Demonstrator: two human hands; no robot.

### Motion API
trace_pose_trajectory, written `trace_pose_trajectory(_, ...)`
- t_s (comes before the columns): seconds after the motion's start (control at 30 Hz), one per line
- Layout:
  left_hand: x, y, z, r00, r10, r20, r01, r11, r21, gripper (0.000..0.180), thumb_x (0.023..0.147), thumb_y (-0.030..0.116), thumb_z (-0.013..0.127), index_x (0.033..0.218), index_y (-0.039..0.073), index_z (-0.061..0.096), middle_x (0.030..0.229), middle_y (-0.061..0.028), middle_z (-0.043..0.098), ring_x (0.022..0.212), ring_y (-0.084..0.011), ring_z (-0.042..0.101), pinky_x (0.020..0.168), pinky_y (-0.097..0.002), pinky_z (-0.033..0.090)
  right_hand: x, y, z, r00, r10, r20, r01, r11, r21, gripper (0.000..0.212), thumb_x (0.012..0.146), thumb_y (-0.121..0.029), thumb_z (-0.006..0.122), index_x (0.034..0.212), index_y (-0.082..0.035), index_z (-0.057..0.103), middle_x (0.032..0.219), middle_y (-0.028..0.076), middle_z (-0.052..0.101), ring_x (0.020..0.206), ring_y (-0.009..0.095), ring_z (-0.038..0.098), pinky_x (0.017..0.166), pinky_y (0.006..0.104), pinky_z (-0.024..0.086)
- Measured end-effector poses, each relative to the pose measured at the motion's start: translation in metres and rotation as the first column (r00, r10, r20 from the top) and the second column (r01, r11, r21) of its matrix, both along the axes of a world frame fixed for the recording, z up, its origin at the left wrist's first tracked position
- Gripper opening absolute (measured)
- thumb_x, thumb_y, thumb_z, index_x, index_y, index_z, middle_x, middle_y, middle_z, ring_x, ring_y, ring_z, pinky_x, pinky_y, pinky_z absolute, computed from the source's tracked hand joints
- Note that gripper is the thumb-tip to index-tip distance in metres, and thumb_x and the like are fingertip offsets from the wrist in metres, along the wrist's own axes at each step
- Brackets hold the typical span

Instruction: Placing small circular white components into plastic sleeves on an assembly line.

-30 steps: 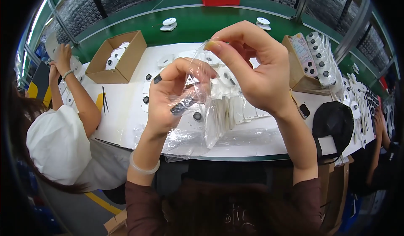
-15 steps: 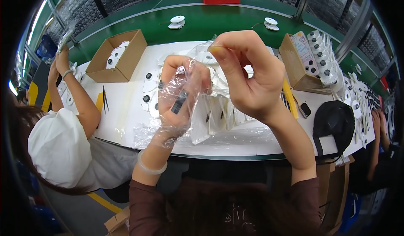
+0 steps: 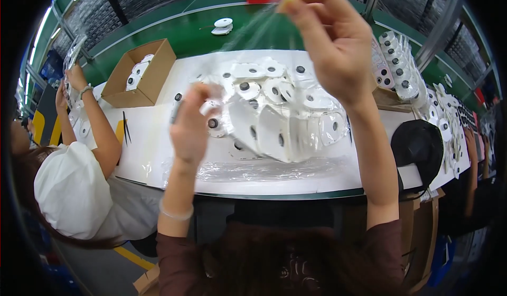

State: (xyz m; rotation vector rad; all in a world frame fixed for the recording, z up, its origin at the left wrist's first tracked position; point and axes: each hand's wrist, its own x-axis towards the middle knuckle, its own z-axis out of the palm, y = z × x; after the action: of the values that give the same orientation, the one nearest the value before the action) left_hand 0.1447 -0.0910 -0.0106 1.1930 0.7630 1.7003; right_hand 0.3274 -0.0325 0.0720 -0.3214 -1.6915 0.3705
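My right hand [image 3: 340, 42] is raised high and pinches the gathered top of a clear plastic bag [image 3: 264, 29]. The film stretches down from it, blurred, toward the white flat parts [image 3: 274, 135] with dark round or oval spots, which stand tilted in a row. Whether these parts are inside the bag I cannot tell. Lower and to the left, my left hand [image 3: 191, 124] is smeared by motion, its fingers bent near the bag's left side. A dark strip shows beside those fingers. More white parts with black round centres [image 3: 244, 87] lie spread behind on the white table surface.
A cardboard box [image 3: 140, 92] with white parts stands at the left, black tweezers [image 3: 126, 127] near it. Bagged white parts [image 3: 398, 66] fill the right side, beside a black cap-like item [image 3: 417, 148]. Crumpled film [image 3: 274, 172] lies along the front edge. A co-worker [image 3: 74, 190] sits left.
My right hand has risen, drawing the clear bag upward. My left hand has come away from the bag's film and moved left. The view has shifted slightly.
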Motion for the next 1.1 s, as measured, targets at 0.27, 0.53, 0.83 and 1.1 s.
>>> trace_pose_trajectory(0.27, -0.002, 0.011, 0.077, 0.685, -0.005, -0.728, 0.161, 0.976, 0.145, 0.016, 0.075, 0.014, 0.052, 0.080, -0.002, 0.056, 0.076, -0.0055, 0.057, 0.069, -0.0110, 0.051, 0.068, -0.0236, 0.039, -0.032, 0.012, -0.003, 0.976, -0.005, 0.216, 0.033, 0.991, -0.127, 0.018, 0.074, -0.019, 0.057, 0.086, -0.005, 0.056, 0.062, 0.000, 0.054, 0.055, 0.006, 0.049, 0.051, 0.0171, 0.038)
trace_pose_trajectory(0.53, -0.009, 0.019, 0.059, 0.526, 0.544, -0.654, -0.136, 0.813, 0.566, 0.015, 0.071, -0.008, 0.046, 0.079, 0.000, 0.055, 0.070, -0.0039, 0.057, 0.052, -0.0079, 0.049, 0.048, -0.0166, 0.036, 0.011, 0.031, -0.029, 0.506, 0.774, 0.381, -0.270, 0.561, -0.782, 0.026, 0.067, -0.023, 0.064, 0.082, -0.003, 0.058, 0.073, 0.003, 0.057, 0.070, 0.006, 0.050, 0.062, 0.0196, 0.039)
trace_pose_trajectory(0.83, -0.043, 0.032, 0.048, 0.329, 0.769, -0.548, -0.214, 0.626, 0.750, 0.015, 0.074, -0.006, 0.046, 0.086, -0.002, 0.054, 0.072, -0.0057, 0.057, 0.060, -0.0030, 0.048, 0.047, -0.0139, 0.034, 0.042, 0.040, -0.021, 0.408, 0.423, 0.809, 0.024, 0.881, -0.472, 0.018, 0.065, -0.027, 0.064, 0.068, -0.009, 0.061, 0.071, 0.001, 0.058, 0.068, 0.012, 0.051, 0.069, 0.0296, 0.040)
trace_pose_trajectory(1.1, -0.071, 0.031, 0.051, 0.616, 0.289, -0.733, -0.007, 0.932, 0.361, 0.009, 0.077, 0.004, 0.049, 0.078, -0.004, 0.052, 0.073, -0.0060, 0.054, 0.064, -0.0077, 0.048, 0.060, -0.0165, 0.037, 0.065, 0.041, -0.030, 0.787, 0.424, 0.448, -0.096, 0.802, -0.589, 0.016, 0.074, -0.019, 0.056, 0.072, -0.004, 0.057, 0.065, 0.004, 0.055, 0.063, 0.009, 0.050, 0.059, 0.0198, 0.040)
